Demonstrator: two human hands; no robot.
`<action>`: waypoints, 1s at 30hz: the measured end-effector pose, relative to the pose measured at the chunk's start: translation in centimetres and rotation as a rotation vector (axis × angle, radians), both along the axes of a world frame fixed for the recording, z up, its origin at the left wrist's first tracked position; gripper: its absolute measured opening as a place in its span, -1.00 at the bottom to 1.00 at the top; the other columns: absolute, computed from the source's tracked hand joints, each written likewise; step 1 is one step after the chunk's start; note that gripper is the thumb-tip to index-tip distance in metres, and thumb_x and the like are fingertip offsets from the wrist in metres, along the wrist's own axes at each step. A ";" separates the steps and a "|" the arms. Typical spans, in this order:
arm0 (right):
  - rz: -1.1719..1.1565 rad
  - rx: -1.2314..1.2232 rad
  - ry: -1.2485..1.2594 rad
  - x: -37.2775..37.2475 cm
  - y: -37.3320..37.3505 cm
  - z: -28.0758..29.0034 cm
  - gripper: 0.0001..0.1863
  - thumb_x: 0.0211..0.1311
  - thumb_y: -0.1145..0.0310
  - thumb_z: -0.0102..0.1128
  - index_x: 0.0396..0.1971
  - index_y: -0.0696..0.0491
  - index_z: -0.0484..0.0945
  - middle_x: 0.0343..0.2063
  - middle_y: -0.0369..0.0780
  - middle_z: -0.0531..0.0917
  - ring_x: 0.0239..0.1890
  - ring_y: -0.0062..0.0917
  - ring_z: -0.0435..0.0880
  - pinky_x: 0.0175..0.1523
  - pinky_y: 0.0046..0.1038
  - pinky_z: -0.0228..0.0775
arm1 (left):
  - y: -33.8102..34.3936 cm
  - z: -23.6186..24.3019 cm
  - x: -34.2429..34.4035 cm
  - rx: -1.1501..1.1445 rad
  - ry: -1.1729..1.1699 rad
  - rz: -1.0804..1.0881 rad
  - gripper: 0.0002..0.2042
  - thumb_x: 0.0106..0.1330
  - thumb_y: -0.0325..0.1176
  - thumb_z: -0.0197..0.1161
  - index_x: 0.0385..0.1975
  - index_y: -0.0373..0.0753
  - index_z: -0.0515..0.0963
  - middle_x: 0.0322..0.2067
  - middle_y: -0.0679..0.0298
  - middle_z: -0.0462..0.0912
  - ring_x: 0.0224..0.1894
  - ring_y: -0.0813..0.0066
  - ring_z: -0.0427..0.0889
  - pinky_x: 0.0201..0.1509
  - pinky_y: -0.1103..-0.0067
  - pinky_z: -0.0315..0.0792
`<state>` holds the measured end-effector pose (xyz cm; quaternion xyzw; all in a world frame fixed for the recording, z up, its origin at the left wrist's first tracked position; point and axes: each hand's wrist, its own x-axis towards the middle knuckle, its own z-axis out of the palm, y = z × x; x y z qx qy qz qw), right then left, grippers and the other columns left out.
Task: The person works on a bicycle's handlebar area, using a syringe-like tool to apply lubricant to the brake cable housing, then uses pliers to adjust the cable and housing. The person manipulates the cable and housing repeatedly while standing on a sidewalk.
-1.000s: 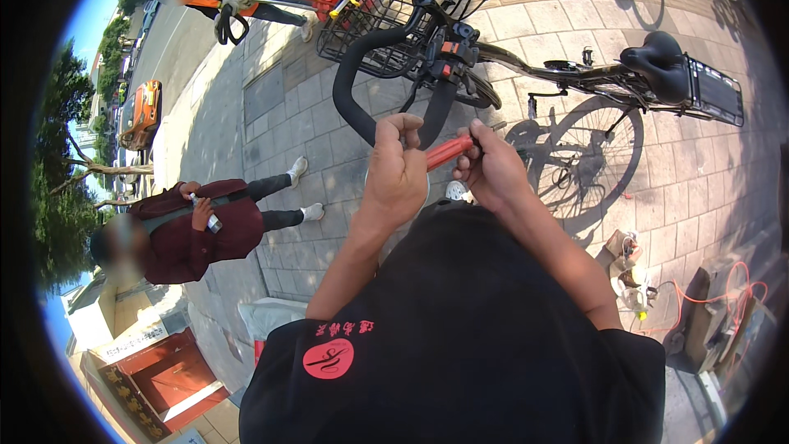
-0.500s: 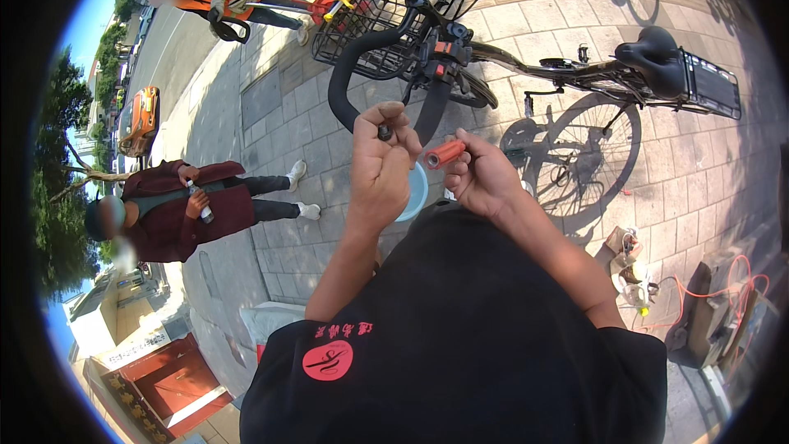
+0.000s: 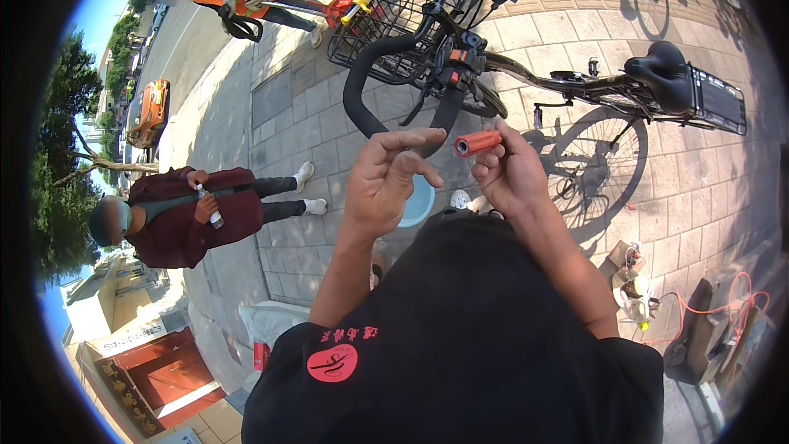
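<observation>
Before bicycle (image 3: pixel 575 82): right hand (image 3: pixel 509 177) grips orange tube (image 3: pixel 477 144); left hand (image 3: pixel 386 181) loosely curled, holding nothing.

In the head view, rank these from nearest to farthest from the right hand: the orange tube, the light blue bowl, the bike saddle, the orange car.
1. Orange tube: held in the right hand, at the fingertips.
2. Light blue bowl: on the paving just left of the hand, below it.
3. Bike saddle: up and to the right.
4. Orange car: far left, on the road.
</observation>
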<state>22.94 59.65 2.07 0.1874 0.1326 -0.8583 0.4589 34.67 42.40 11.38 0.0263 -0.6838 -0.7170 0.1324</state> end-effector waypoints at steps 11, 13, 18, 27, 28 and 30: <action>-0.052 0.028 0.094 0.4 0.1 1.3 -0.67 0.71 0.09 -0.01 -0.12 0.04 0.56 -0.56 -0.45 0.48 -0.50 -0.59 0.58 -0.29 -0.37 0.58 | 1.9 -0.6 -0.1 0.401 -0.195 0.127 -0.63 0.61 -0.18 0.23 0.18 -0.36 0.53 -0.25 0.23 0.64 -0.50 0.64 0.53 -0.61 0.73 0.23; -0.062 0.040 0.115 0.4 0.1 1.3 -0.66 0.71 0.09 -0.03 -0.11 0.06 0.56 -0.56 -0.44 0.49 -0.50 -0.58 0.59 -0.30 -0.36 0.60 | 2.1 -0.5 -0.1 0.365 -0.213 0.129 -0.64 0.62 -0.18 0.23 0.17 -0.35 0.53 -0.24 0.22 0.64 -0.52 0.65 0.52 -0.61 0.74 0.22; -0.089 0.065 0.137 0.4 0.2 1.4 -0.64 0.72 0.10 -0.04 -0.09 0.11 0.56 -0.55 -0.40 0.50 -0.51 -0.57 0.61 -0.31 -0.33 0.63 | 2.2 -0.5 -0.2 0.333 -0.219 0.127 -0.67 0.61 -0.22 0.27 0.16 -0.34 0.53 -0.24 0.24 0.68 -0.51 0.69 0.51 -0.57 0.73 0.23; -0.070 0.184 0.194 0.2 0.0 2.0 -0.66 0.73 0.09 -0.07 -0.12 0.04 0.55 -0.58 -0.47 0.44 -0.52 -0.64 0.54 -0.30 -0.37 0.56 | 2.2 -1.5 -0.1 0.335 -0.253 0.213 -0.67 0.57 -0.20 0.30 0.12 -0.31 0.56 -0.27 0.22 0.68 -0.58 0.67 0.51 -0.63 0.75 0.23; -0.066 0.190 0.189 0.2 0.0 2.0 -0.66 0.73 0.10 -0.07 -0.12 0.04 0.55 -0.58 -0.47 0.44 -0.52 -0.64 0.54 -0.30 -0.37 0.56 | 2.2 -1.6 -0.1 0.349 -0.247 0.209 -0.67 0.57 -0.20 0.30 0.12 -0.31 0.57 -0.27 0.22 0.68 -0.59 0.68 0.51 -0.63 0.75 0.24; -0.067 0.169 0.195 0.2 0.0 2.0 -0.66 0.73 0.10 -0.07 -0.12 0.04 0.55 -0.59 -0.47 0.43 -0.53 -0.64 0.54 -0.30 -0.38 0.57 | 2.3 -1.6 -0.1 0.356 -0.240 0.203 -0.67 0.58 -0.20 0.30 0.12 -0.31 0.57 -0.28 0.22 0.68 -0.59 0.68 0.51 -0.63 0.74 0.24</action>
